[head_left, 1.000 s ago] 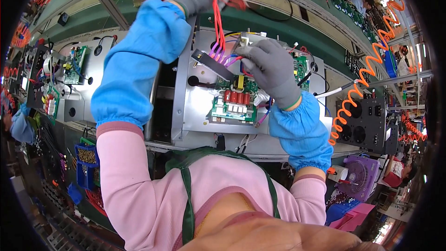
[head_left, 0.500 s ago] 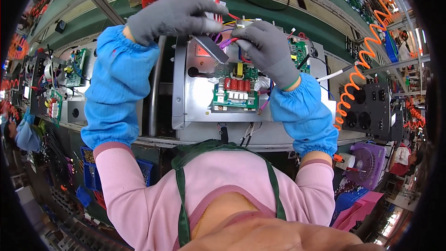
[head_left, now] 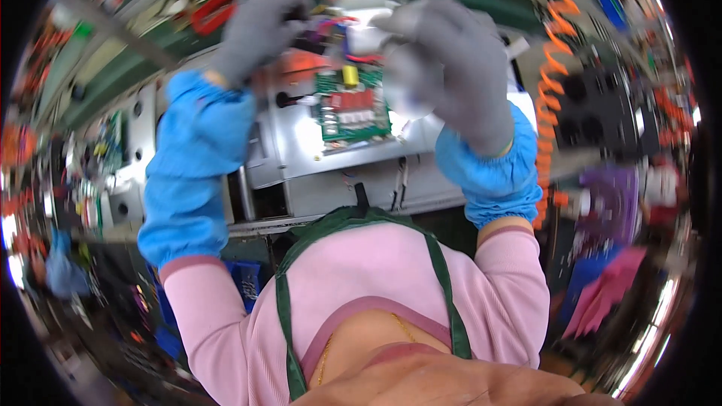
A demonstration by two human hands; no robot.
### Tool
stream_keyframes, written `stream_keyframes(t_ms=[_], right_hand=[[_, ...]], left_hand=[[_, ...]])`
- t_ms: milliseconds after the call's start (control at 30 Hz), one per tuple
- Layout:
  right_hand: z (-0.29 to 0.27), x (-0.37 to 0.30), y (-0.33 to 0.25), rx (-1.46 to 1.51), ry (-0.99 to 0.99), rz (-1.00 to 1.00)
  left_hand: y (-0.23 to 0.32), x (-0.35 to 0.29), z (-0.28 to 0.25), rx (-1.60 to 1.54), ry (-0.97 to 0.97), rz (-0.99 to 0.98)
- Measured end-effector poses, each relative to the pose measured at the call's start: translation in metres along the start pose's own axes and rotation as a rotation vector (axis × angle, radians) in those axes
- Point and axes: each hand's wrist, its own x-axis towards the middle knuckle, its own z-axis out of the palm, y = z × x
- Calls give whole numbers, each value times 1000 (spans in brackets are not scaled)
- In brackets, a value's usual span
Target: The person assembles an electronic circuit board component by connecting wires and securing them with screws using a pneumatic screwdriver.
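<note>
My left hand (head_left: 259, 37), in a grey glove, is at the back left of an open metal case (head_left: 293, 152). Its fingers are curled beside a dark flat piece (head_left: 307, 46); what they grip, if anything, is hidden. My right hand (head_left: 462, 68), also gloved, hangs over the right side of the case, its fingers smeared by motion. A blurred whitish patch shows below those fingers. Between the hands lies a green circuit board (head_left: 353, 131) with red and white blocks and a yellow part (head_left: 350, 75). Red wires (head_left: 331, 24) run behind it.
A red tray (head_left: 213, 12) is at the back left. On the right, an orange coiled hose (head_left: 547, 105) hangs near a black panel (head_left: 602, 113) and a purple fan (head_left: 611, 199). Another metal case (head_left: 139, 131) with boards stands at the left.
My hands have moved apart, the right one away from the wires. The whole view has shifted, with the case now turned a little and further left. Motion blur has grown.
</note>
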Motion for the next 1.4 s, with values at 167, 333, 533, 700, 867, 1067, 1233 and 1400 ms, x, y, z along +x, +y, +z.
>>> stream_keyframes(t_ms=[167, 333, 533, 700, 867, 1067, 1233, 1400], right_hand=[[-17, -143, -40, 321, -562, 304], [-19, -386, -35, 58, -929, 1258], [-73, -627, 10, 154, 682, 2129], [-100, -647, 45, 79, 850, 2064], [-106, -607, 48, -535, -55, 1881], [-105, -597, 46, -483, -33, 1750], [-142, -479, 22, -390, -235, 1630], [-193, -299, -45, -134, -226, 1076]], left_hand=[[6, -11, -13, -213, -71, -132], [13, 5, -7, -204, -151, -157], [6, -5, -7, -246, -139, -281], [23, 2, -6, -211, -165, -285], [25, -8, -10, -134, -97, -243], [25, 1, -5, -180, -123, -250], [8, -9, -11, -126, -88, -203], [25, -5, -10, -62, -96, -188]])
